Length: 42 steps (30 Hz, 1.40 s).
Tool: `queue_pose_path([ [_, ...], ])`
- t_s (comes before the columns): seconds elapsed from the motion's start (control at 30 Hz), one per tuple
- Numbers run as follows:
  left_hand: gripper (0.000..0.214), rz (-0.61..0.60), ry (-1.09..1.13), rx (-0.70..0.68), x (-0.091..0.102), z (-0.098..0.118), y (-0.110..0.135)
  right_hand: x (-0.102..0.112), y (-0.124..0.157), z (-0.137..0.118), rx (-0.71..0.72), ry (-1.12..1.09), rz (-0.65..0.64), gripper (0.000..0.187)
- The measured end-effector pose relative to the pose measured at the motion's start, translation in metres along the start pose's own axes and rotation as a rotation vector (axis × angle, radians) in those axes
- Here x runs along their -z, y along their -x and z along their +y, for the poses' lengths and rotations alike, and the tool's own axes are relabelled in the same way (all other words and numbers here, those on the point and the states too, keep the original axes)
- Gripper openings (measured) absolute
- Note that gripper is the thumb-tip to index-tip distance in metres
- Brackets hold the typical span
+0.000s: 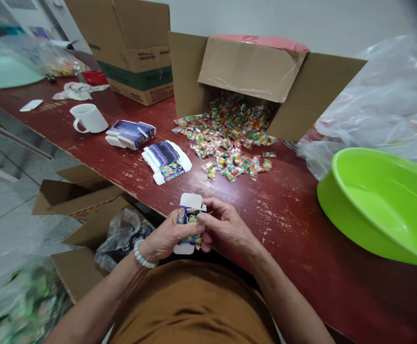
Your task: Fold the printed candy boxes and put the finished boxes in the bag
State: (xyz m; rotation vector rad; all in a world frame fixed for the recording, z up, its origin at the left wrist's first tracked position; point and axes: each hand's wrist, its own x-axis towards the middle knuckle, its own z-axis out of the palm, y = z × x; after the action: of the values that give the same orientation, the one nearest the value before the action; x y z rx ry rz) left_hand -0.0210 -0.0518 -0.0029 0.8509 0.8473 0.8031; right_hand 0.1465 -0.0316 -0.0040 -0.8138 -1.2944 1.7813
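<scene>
grip closed, the left hand (170, 231) and right hand (226, 223) pinch a printed card carton (189, 216), lettering unclear, at lower centre; shiny plastic packets (235, 155) lie upper centre.

Fingers (194, 229) partly hide the small carton (189, 213); the right edge crops the green basin (353, 215).

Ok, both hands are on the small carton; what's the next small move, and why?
Perhaps fold in the upper white flap of the small carton: it sticks out unfolded, while the left hand and right hand hold the carton.
</scene>
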Motion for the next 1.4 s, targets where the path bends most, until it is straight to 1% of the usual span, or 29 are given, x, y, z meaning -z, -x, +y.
queue_pose_path([
  [0.07, 0.029, 0.047, -0.046, -0.021, 0.000, -0.003, -0.004, 0.000, -0.002, 0.000, -0.037, 0.056, 0.056, 0.027],
  [0.1, 0.029, 0.081, -0.088, -0.037, 0.000, -0.004, -0.006, 0.001, -0.003, 0.000, -0.015, 0.109, 0.117, 0.025],
  [0.17, 0.031, 0.166, -0.170, -0.103, -0.001, -0.005, -0.008, 0.005, -0.007, -0.001, 0.082, 0.227, 0.258, 0.023],
  [0.23, 0.039, 0.256, -0.184, -0.191, -0.003, -0.006, -0.008, 0.008, -0.010, -0.002, 0.133, 0.262, 0.325, 0.020],
  [0.27, 0.046, 0.307, -0.166, -0.239, -0.006, -0.006, -0.007, 0.009, -0.011, -0.002, 0.135, 0.245, 0.344, 0.020],
  [0.3, 0.053, 0.361, -0.147, -0.288, -0.008, -0.007, -0.006, 0.009, -0.012, -0.002, 0.131, 0.208, 0.362, 0.025],
  [0.37, 0.065, 0.452, -0.152, -0.362, -0.014, -0.008, -0.005, 0.008, -0.012, 0.000, 0.127, 0.118, 0.403, 0.040],
  [0.4, 0.068, 0.478, -0.170, -0.388, -0.016, -0.009, -0.004, 0.006, -0.012, 0.001, 0.133, 0.077, 0.424, 0.045],
  [0.43, 0.068, 0.489, -0.187, -0.408, -0.017, -0.010, -0.004, 0.004, -0.011, 0.002, 0.146, 0.041, 0.438, 0.044],
  [0.53, 0.058, 0.471, -0.238, -0.424, -0.014, -0.011, -0.005, -0.002, -0.010, 0.006, 0.200, -0.009, 0.434, 0.029],
  [0.6, 0.051, 0.452, -0.255, -0.417, -0.010, -0.011, -0.006, -0.002, -0.008, 0.010, 0.206, -0.005, 0.412, 0.024],
  [0.67, 0.046, 0.421, -0.240, -0.390, -0.005, -0.011, -0.007, 0.002, -0.007, 0.012, 0.194, 0.038, 0.385, 0.023],
  [0.77, 0.037, 0.355, -0.190, -0.315, -0.003, -0.010, -0.007, 0.012, -0.009, 0.012, 0.174, 0.150, 0.347, 0.018],
  [0.83, 0.033, 0.325, -0.171, -0.272, -0.005, -0.010, -0.006, 0.020, -0.011, 0.009, 0.136, 0.174, 0.327, 0.019],
  [0.93, 0.027, 0.323, -0.181, -0.258, -0.006, -0.009, -0.006, 0.029, -0.016, 0.005, 0.079, 0.104, 0.286, 0.021],
  [1.0, 0.025, 0.315, -0.203, -0.266, -0.006, -0.010, -0.007, 0.032, -0.018, 0.001, 0.075, 0.100, 0.237, 0.029],
  [1.03, 0.025, 0.308, -0.212, -0.273, -0.006, -0.011, -0.007, 0.033, -0.017, 0.000, 0.086, 0.139, 0.202, 0.029],
  [1.07, 0.026, 0.302, -0.218, -0.279, -0.006, -0.012, -0.007, 0.034, -0.016, -0.002, 0.112, 0.209, 0.170, 0.024],
  [1.13, 0.030, 0.318, -0.205, -0.291, -0.006, -0.014, -0.008, 0.035, -0.013, -0.002, 0.215, 0.407, 0.148, 0.008],
  [1.2, 0.039, 0.360, -0.154, -0.285, -0.007, -0.016, -0.009, 0.034, -0.010, -0.001, 0.350, 0.565, 0.192, 0.009],
  [1.23, 0.044, 0.375, -0.118, -0.269, -0.008, -0.016, -0.009, 0.033, -0.008, 0.001, 0.400, 0.601, 0.225, 0.010],
  [1.3, 0.047, 0.337, -0.040, -0.186, -0.011, -0.015, -0.009, 0.032, -0.005, 0.005, 0.434, 0.598, 0.285, 0.010],
  [1.37, 0.044, 0.227, 0.033, -0.029, -0.015, -0.014, -0.010, 0.031, -0.003, 0.008, 0.425, 0.576, 0.310, 0.010],
  [1.4, 0.048, 0.180, 0.071, 0.056, -0.017, -0.013, -0.010, 0.031, -0.003, 0.009, 0.418, 0.575, 0.290, 0.010],
])
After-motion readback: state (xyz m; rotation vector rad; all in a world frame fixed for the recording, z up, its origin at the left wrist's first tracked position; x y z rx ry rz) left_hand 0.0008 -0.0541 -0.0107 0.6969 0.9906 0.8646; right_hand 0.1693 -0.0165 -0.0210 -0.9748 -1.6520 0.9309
